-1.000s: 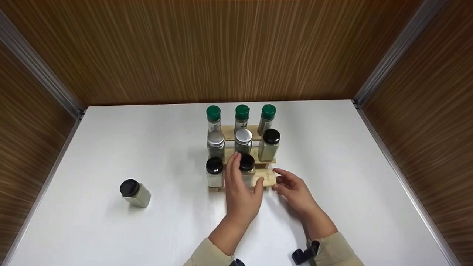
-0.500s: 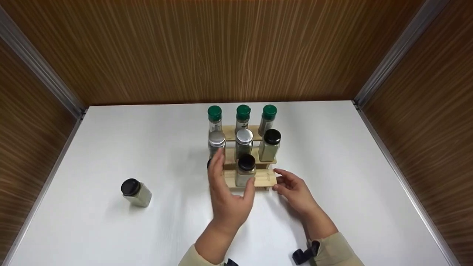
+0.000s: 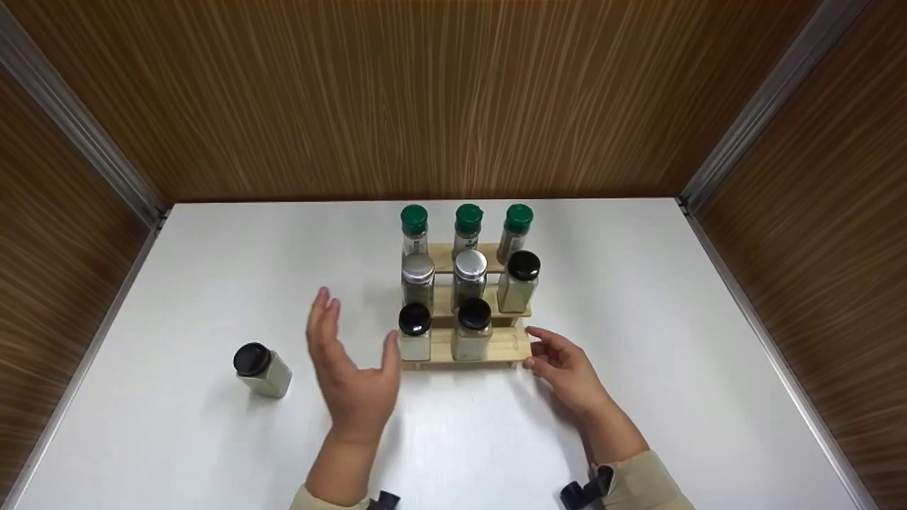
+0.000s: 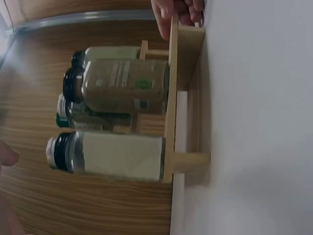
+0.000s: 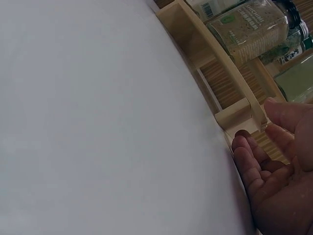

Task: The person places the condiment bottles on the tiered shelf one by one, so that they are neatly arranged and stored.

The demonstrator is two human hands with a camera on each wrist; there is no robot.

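Observation:
A three-tier wooden spice rack (image 3: 506,343) stands mid-table. On its front shelf are a black-capped jar (image 3: 415,333) at the left and another black-capped jar (image 3: 472,331) in the middle, both upright. My left hand (image 3: 358,389) is raised just left of the rack, fingers and thumb spread, holding nothing. Only parts of it show at the edge of the left wrist view. My right hand (image 3: 567,368) holds the right end of the front shelf between thumb and fingers, also seen in the right wrist view. Further left, a black-capped jar of pale green powder (image 3: 263,370) stands alone on the table.
The middle shelf bears two silver-capped jars, one of them a dark jar (image 3: 470,276), and a black-capped green jar (image 3: 518,282). Green-capped bottles, such as the right one (image 3: 515,234), line the back shelf. Wood-grain panels (image 3: 453,99) enclose the white table (image 3: 638,283).
My left hand has moved left, away from the front of the rack and toward the lone jar, uncovering the front jars. My right hand has stayed at the shelf's end.

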